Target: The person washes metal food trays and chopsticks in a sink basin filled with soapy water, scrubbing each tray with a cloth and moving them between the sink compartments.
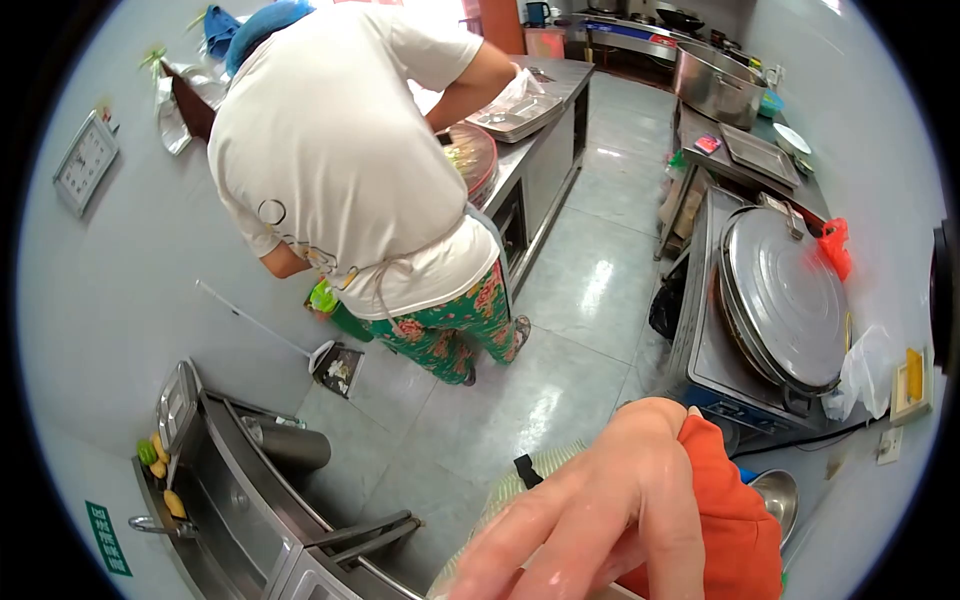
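Observation:
My right hand [610,490] is raised very close to the camera at the bottom of the view, back of the hand showing. Its fingers stretch toward the lower left, apart from one another, and nothing shows in them; the fingertips run out of the frame. Behind it, an orange sleeve or garment [725,510] and a pale striped cloth [500,500] are partly covered by the hand. My left hand is out of sight.
Another person [350,150] bends over a steel counter [550,140] ahead. A steel sink [225,470] lies at lower left, beside a long-handled dustpan [338,368]. Along the right wall stand a round griddle with a metal lid [785,290] and a large pot [718,85].

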Demonstrator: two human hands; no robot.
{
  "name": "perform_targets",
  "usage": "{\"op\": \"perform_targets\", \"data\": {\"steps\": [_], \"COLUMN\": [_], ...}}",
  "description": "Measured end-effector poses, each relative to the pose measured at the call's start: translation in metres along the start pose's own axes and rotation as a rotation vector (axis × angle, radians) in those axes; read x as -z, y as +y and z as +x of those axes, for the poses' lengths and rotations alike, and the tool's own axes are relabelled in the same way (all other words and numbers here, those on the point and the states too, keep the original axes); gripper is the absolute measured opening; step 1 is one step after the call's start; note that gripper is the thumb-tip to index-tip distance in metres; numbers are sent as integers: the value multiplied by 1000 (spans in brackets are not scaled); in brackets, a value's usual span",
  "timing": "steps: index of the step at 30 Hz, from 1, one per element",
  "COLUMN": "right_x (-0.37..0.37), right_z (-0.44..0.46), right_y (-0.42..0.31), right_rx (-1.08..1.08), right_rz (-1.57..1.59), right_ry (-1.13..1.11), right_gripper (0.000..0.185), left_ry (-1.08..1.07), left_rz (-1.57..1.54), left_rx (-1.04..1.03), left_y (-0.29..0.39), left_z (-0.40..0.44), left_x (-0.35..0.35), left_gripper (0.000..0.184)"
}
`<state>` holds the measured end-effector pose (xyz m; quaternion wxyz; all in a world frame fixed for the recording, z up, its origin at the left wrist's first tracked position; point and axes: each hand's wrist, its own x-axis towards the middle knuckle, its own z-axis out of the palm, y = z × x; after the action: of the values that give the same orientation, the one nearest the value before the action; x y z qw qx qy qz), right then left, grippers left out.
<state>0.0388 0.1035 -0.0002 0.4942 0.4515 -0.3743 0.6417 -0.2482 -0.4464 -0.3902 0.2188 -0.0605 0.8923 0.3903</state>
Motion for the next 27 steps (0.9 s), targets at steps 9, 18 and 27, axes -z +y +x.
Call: {"op": "perform_targets", "data": {"steps": [9, 18, 27], "right_x": [-10, -17, -15], "right_z": [5, -46, -68], "right_y": [59, 130, 245], "right_rx": [-656, -963, -753], "right_rz": [936, 812, 1122], "right_ry": [280, 175, -410], "right_gripper": [65, 41, 43], "left_ry": [121, 142, 101], "left_rz": [457, 563, 603], "left_rx": [94, 193, 223], "left_y": [-35, 30, 29], "left_z": [46, 10, 16], "left_x": [5, 3, 8], "left_gripper": [73, 93, 107]}}
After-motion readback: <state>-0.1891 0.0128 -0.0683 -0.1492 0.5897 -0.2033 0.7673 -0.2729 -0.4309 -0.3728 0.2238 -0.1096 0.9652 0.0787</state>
